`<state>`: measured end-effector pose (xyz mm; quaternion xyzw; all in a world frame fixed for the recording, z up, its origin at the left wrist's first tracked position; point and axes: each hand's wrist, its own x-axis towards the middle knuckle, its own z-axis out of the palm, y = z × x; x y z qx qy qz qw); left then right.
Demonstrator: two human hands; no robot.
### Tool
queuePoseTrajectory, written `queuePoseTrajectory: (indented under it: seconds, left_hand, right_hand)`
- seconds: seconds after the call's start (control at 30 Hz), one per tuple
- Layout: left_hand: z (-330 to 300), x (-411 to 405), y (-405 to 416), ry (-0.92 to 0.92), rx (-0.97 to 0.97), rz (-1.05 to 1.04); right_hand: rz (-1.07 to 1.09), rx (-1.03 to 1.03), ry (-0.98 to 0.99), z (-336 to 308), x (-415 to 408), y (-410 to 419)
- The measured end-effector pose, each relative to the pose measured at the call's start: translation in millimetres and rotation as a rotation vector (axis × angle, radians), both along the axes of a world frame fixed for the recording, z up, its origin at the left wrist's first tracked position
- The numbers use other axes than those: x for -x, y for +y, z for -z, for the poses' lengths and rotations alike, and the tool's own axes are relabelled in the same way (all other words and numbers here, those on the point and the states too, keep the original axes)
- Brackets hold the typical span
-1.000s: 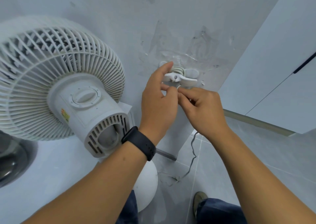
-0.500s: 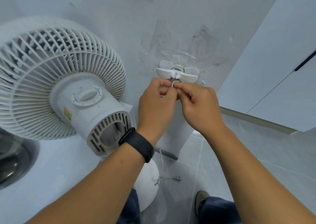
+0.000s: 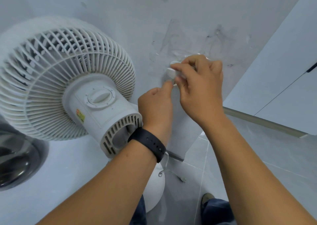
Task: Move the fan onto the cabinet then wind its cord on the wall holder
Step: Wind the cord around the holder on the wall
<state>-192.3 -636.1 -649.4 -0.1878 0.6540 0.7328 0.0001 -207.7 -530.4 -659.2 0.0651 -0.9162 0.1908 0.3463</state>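
The white fan (image 3: 68,80) stands on the white cabinet top (image 3: 60,181), seen from behind, its round base (image 3: 154,190) at the edge. The white wall holder (image 3: 171,72) is mostly hidden behind my right hand (image 3: 200,87), whose curled fingers lie over it and pinch the cord. Just below the holder, my left hand (image 3: 156,104) pinches the thin white cord between thumb and finger. Below my left wrist the loose cord (image 3: 166,159) hangs down, and the plug (image 3: 182,178) dangles above the floor.
A dark round basin (image 3: 17,156) is set into the top at the left. White cabinet doors (image 3: 283,73) close off the right side. Grey floor tiles (image 3: 257,156) and my shoe (image 3: 207,197) show below.
My right hand has risen from under the holder to cover it, taking the cord round. My left hand has dropped slightly. The hanging end is shorter and the plug has lifted.
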Motion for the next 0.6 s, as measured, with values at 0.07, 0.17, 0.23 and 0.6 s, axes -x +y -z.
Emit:
queuePoseTrajectory:
  seconds: [0.07,0.17,0.23,0.6]
  left_hand:
    - [-0.9,1.9,-0.4,-0.028,-0.065,-0.048]
    - [-0.3,5.1,-0.8,-0.066,-0.172,-0.085]
    - [0.0,6.1,-0.1,-0.068,-0.220,-0.080]
    - [-9.2,8.0,0.4,0.145,-0.191,-0.068]
  right_hand:
    - [0.006,-0.016,-0.033,-0.3,1.2,1.6]
    - [0.026,-0.021,-0.057,0.6,1.3,3.0]
    - [0.040,0.008,-0.056,2.0,0.0,1.9]
    - [-0.043,0.065,-0.150,-0.7,-5.0,5.3]
